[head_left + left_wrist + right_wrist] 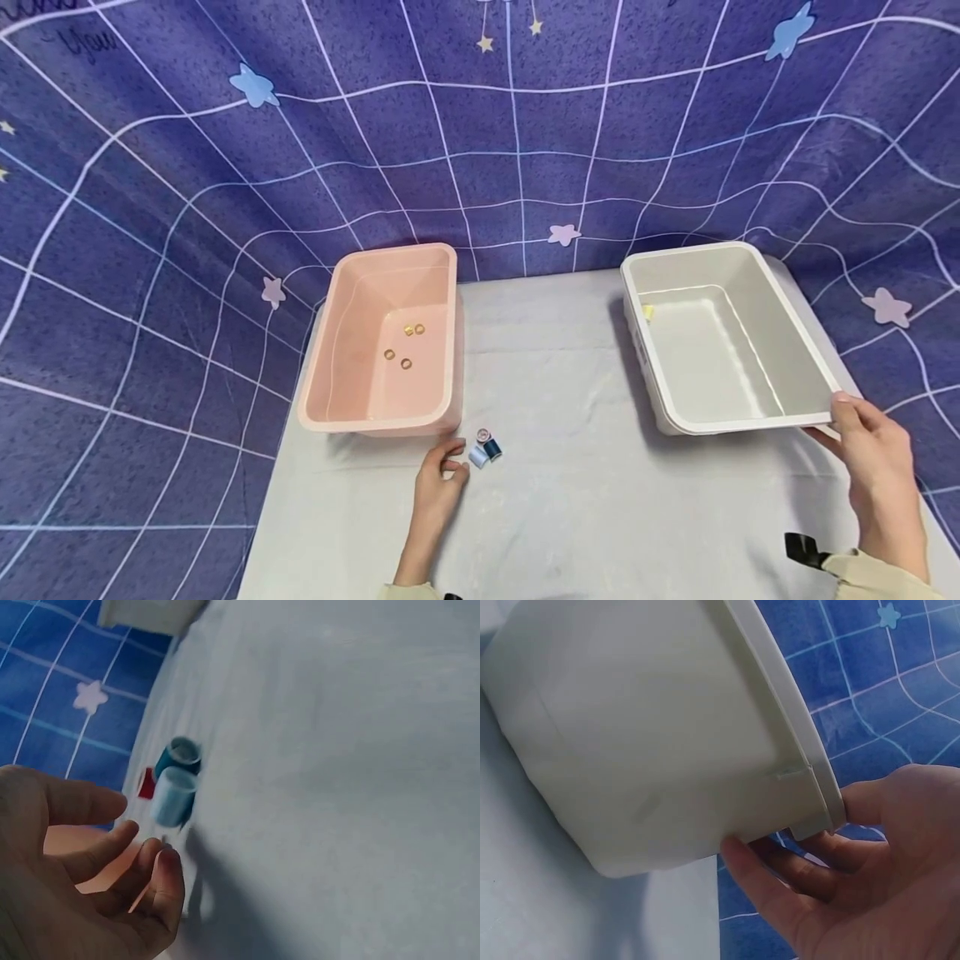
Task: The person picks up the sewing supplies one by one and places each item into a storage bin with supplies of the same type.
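Note:
Three small thread spools stand together on the white-covered table: a light blue spool (478, 456), a dark teal spool (492, 449) and a red one (146, 783) partly behind them in the left wrist view. My left hand (441, 483) is just left of the spools, fingers loosely bent with nothing between them. At the right, my right hand (873, 446) grips the near right corner of a pale grey plastic bin (731, 427), thumb over the rim and fingers beneath it. Inside that bin, a small yellow piece (648, 312) lies by the left wall.
A pink plastic bin (375, 427) stands at the left, with several small gold rings (406, 363) on its floor. The white cloth (555, 375) runs between the two bins. Behind and at both sides hangs a blue grid-patterned curtain (517, 125) with stars.

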`<action>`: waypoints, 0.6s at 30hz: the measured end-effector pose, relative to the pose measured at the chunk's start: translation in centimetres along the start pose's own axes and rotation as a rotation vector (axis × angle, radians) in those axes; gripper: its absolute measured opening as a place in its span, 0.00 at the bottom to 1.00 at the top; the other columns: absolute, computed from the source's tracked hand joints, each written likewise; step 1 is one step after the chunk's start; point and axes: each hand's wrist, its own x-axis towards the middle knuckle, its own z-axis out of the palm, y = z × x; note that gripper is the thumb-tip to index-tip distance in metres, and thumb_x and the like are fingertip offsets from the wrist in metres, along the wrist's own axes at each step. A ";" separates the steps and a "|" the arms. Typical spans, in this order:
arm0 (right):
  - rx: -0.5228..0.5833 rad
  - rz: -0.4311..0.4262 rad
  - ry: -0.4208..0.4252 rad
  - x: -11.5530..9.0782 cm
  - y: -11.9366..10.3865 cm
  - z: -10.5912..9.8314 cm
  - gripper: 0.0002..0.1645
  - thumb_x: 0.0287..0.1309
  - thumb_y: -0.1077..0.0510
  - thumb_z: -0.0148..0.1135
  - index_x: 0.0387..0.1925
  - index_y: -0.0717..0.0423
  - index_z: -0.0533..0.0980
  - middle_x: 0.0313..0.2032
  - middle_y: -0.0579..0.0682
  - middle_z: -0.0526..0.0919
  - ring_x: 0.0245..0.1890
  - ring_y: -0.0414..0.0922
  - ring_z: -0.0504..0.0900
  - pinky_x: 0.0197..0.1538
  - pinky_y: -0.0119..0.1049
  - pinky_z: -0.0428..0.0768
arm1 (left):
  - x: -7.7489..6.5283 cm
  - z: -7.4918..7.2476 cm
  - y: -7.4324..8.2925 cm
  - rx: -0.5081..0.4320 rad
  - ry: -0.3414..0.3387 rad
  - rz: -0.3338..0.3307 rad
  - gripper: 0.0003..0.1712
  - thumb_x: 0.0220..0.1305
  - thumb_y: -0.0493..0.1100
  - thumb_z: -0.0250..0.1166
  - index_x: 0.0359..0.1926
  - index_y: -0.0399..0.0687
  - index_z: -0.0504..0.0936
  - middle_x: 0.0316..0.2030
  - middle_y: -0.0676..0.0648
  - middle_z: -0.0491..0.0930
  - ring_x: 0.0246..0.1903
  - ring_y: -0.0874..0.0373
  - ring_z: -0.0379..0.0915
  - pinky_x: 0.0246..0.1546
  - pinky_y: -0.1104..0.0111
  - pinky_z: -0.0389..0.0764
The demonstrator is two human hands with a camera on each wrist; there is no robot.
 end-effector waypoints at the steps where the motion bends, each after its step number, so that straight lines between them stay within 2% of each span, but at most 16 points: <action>1: 0.003 0.000 0.002 0.0 0.0 0.0 0.16 0.77 0.60 0.54 0.35 0.40 0.84 0.35 0.32 0.85 0.34 0.27 0.85 0.35 0.23 0.87 | -0.1 0.3 0.0 0.030 -0.005 0.018 0.25 0.56 0.29 0.69 0.57 0.43 0.84 0.51 0.42 0.86 0.40 0.58 0.76 0.41 0.71 0.75; 8: 0.025 -0.019 0.009 -0.1 0.3 0.0 0.15 0.77 0.59 0.56 0.35 0.42 0.85 0.35 0.33 0.85 0.33 0.28 0.86 0.35 0.23 0.87 | -0.5 1.9 -0.2 0.197 0.016 0.219 0.29 0.51 0.28 0.74 0.57 0.41 0.84 0.44 0.44 0.82 0.39 0.52 0.73 0.40 0.69 0.72; 10: 0.016 -0.020 0.016 -0.1 0.3 0.1 0.15 0.77 0.58 0.56 0.35 0.42 0.85 0.35 0.33 0.85 0.33 0.27 0.86 0.35 0.23 0.87 | -0.5 2.3 -0.2 0.231 0.026 0.255 0.29 0.51 0.28 0.75 0.57 0.41 0.83 0.42 0.44 0.81 0.38 0.53 0.73 0.39 0.69 0.72; 12: 0.007 -0.015 0.025 -0.2 0.2 0.2 0.15 0.77 0.58 0.56 0.35 0.42 0.85 0.35 0.32 0.85 0.33 0.27 0.86 0.35 0.22 0.87 | -0.6 2.6 -0.1 0.250 0.026 0.258 0.29 0.51 0.28 0.76 0.57 0.41 0.83 0.42 0.44 0.81 0.38 0.53 0.73 0.39 0.68 0.73; 18: 0.007 -0.010 0.035 -0.2 0.1 0.2 0.15 0.76 0.58 0.56 0.35 0.42 0.85 0.35 0.32 0.85 0.34 0.27 0.86 0.36 0.22 0.87 | -0.4 3.2 0.3 0.303 0.030 0.181 0.29 0.54 0.33 0.79 0.58 0.44 0.82 0.45 0.47 0.82 0.39 0.57 0.72 0.38 0.70 0.72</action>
